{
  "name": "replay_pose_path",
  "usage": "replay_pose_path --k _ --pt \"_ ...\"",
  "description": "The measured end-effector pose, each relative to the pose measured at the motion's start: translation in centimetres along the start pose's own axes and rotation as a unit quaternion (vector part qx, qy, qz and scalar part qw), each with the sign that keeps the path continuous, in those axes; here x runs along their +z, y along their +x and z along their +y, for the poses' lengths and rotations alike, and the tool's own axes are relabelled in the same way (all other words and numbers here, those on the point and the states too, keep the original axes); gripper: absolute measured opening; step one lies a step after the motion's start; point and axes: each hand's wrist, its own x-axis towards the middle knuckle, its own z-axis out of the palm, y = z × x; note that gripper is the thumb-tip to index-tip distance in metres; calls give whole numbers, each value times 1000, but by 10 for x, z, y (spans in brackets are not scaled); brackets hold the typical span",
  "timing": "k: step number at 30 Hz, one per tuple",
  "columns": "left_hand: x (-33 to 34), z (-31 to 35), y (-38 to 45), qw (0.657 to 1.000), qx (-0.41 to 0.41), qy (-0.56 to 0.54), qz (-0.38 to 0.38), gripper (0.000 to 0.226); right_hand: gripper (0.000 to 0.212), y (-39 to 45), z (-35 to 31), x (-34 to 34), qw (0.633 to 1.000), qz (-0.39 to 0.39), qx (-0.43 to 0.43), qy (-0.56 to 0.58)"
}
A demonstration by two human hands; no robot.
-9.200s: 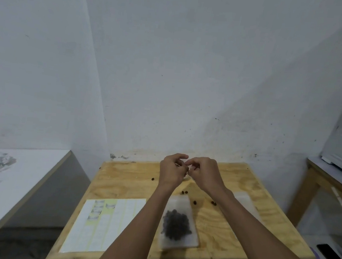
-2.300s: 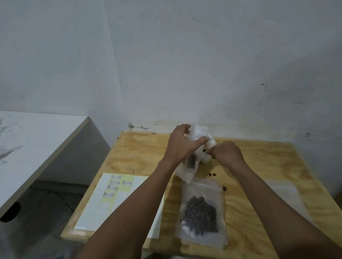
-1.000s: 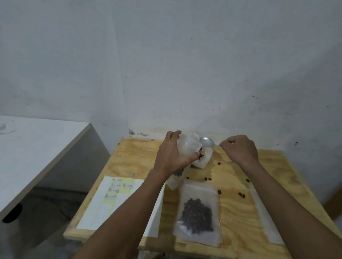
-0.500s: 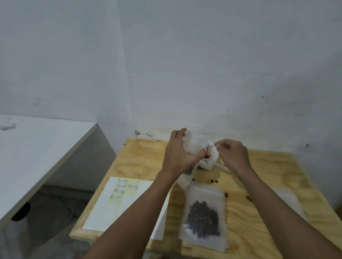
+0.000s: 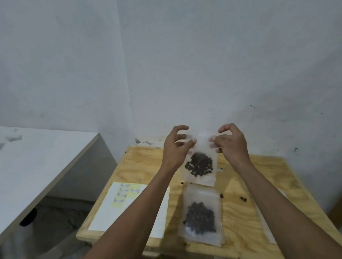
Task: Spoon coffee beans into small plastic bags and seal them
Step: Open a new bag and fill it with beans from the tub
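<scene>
Two hands hold a small clear bag up above the far half of the wooden table, one at each top corner. The left hand pinches the bag's upper left corner between thumb and a fingertip, its other fingers curled and spread loosely above the plastic. The right hand pinches the upper right corner the same way, its index finger arched over the top edge. The bag hangs upright between them, and a dark clump of coffee beans sits in its lower half; whether its top strip is pressed closed cannot be told, because the plastic there is blurred

Just nearer on the table, below the hanging bag, a second bag lies flat with its own heap of beans in the middle. A few loose beans are scattered on the wood to the right of it. A white sheet of labels lies at the near left of the table, partly covered by the left forearm, with some pale yellow patches near its far edge. A strip of clear plastic lies along the right side of the table, partly hidden by the right forearm

To the left, well apart from the table, stands a white counter; a plain grey-white wall rises behind everything
</scene>
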Motion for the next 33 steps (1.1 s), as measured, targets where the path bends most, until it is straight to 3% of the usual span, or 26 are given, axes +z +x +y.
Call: replay_pose_path --k 2,4,17,29,33 --pt "-2 10 1 999 -7 -29 -19 20 15 -6 -3 -2 1000 -10 -28 -7" --pt "-2 18 -1 999 -13 -23 -34 11 11 -12 -5 -2 999 -25 -36 -12" --pt "17 36 -33 991 -61 -108 43 13 8 -44 -13 5 997 33 -15 72" --pt "25 35 -43 985 -89 -143 38 14 10 -56 -6 4 980 118 69 143" --pt "30 29 -43 985 -89 -136 51 18 7 -56 -1 5 984 119 47 125"
